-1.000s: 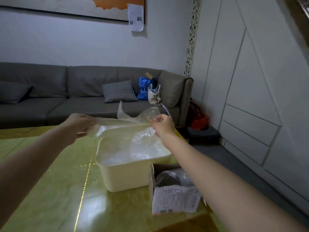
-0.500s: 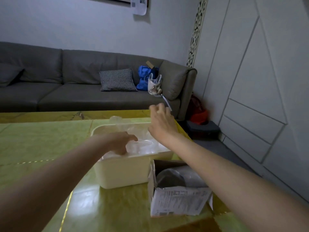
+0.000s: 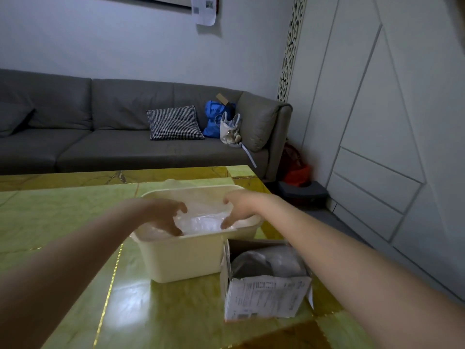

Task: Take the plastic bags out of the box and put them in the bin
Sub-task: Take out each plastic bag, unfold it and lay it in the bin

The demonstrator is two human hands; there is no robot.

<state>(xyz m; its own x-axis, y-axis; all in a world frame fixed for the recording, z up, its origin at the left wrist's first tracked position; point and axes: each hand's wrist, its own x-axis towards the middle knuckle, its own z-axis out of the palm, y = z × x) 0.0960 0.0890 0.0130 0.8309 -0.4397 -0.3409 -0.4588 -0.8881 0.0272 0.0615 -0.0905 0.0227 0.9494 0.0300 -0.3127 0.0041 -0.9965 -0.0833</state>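
At frame centre both hands reach into the cream bin (image 3: 186, 258) on the green worktop (image 3: 63, 222); the left hand (image 3: 166, 217) and right hand (image 3: 239, 210), fingers curled downward, press on the clear plastic bags (image 3: 201, 220) inside it; whether either grips the plastic, I cannot tell; the open cardboard box (image 3: 264, 295) stands just beside the bin at lower right, with more plastic inside.

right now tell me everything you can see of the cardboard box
The box is small, of grey-white cardboard, printed with fine text on its near face. It stands upright and open-topped on the green table, right of the cream bin and close against it. Crumpled plastic fills it. Neither hand touches it.
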